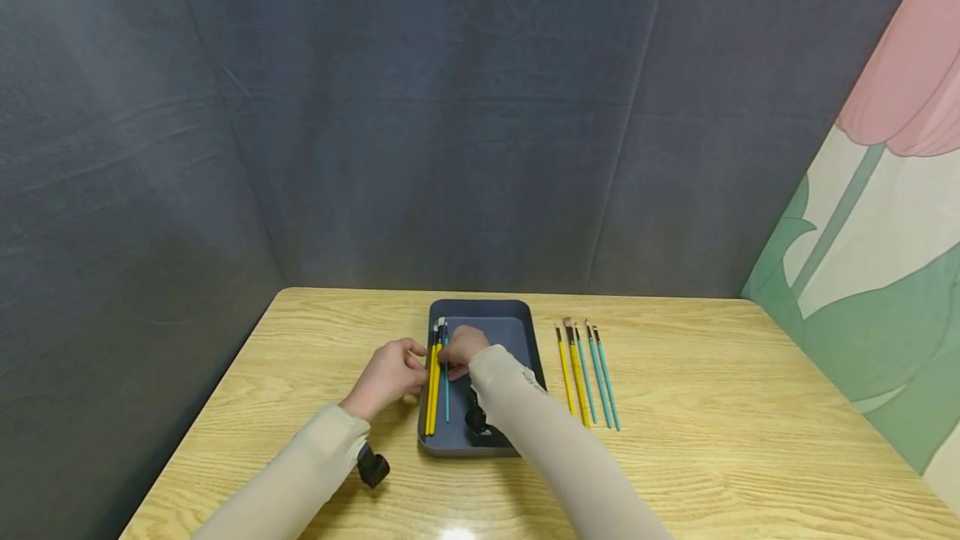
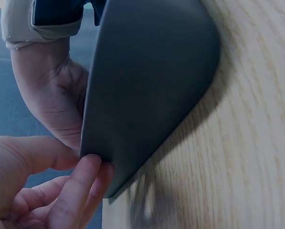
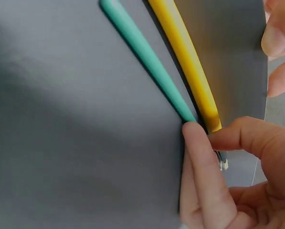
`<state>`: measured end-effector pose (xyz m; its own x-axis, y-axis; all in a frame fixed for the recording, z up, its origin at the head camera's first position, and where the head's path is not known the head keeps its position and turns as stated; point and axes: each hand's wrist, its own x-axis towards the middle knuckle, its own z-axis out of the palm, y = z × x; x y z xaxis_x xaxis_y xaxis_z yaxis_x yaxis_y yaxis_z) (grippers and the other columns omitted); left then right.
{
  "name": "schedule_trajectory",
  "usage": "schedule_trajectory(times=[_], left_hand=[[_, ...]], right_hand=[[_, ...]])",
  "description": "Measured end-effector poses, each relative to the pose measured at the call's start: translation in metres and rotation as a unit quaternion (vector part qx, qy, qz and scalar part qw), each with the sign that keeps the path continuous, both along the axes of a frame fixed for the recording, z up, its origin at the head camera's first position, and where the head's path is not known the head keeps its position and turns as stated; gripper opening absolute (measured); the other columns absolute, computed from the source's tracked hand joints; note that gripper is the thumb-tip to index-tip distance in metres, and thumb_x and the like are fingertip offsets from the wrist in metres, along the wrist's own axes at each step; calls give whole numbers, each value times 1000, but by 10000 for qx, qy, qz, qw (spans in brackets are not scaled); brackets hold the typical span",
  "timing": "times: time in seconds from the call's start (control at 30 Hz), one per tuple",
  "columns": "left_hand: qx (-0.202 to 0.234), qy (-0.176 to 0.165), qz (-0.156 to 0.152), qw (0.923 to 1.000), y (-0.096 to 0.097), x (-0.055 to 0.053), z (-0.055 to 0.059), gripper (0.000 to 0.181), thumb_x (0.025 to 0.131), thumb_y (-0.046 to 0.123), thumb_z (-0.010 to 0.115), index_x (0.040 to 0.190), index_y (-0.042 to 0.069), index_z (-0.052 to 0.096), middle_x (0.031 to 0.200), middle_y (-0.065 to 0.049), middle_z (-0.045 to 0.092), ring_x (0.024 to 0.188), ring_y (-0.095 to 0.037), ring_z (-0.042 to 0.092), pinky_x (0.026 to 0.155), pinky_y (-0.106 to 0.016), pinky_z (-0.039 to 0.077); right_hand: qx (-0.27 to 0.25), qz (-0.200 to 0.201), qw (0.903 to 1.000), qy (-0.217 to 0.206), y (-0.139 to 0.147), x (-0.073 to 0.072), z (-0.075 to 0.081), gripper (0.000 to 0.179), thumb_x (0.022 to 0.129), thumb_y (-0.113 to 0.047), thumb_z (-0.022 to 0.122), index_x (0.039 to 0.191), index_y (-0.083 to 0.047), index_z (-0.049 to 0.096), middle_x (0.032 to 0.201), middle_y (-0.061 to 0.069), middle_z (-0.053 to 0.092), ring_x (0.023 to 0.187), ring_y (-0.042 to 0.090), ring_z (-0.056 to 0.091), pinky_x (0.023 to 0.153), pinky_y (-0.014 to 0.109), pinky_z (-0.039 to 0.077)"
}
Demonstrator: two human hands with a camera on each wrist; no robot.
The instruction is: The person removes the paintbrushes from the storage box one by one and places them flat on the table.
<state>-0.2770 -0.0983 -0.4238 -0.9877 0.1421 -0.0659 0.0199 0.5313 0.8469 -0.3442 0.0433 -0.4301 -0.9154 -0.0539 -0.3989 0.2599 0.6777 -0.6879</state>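
Observation:
A dark grey tray [image 1: 480, 304] lies lengthwise on the wooden table. Its left rim is pinched by my left hand [image 1: 390, 375]; in the left wrist view the thumb and fingers meet at the edge of the tray wall [image 2: 147, 71]. My right hand [image 1: 463, 347] reaches into the tray and pinches a teal paintbrush [image 3: 152, 67] between thumb and index finger, near the front of its handle. Beside that brush, along the left wall, lie yellow paintbrushes [image 1: 433, 398], bristles toward the far end. The right fingers hide part of the teal brush's bristle end.
To the right of the tray, several paintbrushes lie in a row on the table, among them a yellow one [image 1: 565, 369] and a teal one [image 1: 607, 382]. A dark curtain [image 1: 450, 148] hangs behind the table [image 1: 712, 407]. A black wrist camera [image 1: 372, 467] sits under the left sleeve.

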Motion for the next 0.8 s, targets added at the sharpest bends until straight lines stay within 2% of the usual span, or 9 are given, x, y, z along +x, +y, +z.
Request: schedule_trajectory(times=[0.4,0.8], left_hand=[[-19,-45,45,10000,1,2,2,36,78,-5,62,114,-4,61,79,-9,66,64,-16,65,61,-30,60],[4,-24,2,10000,0,1,0,37,77,-5,63,114,-5,60,80,-9,66,65,-16,65,62,-30,60]], right_hand=[[-167,-18,9998,144,2,5,1,25,81,-6,68,61,-4,53,56,6,51,48,17,62,52,27,59],[-449,-77,9989,123,7,0,-4,27,80,-6,68,61,-5,50,56,6,50,46,15,61,49,27,58]])
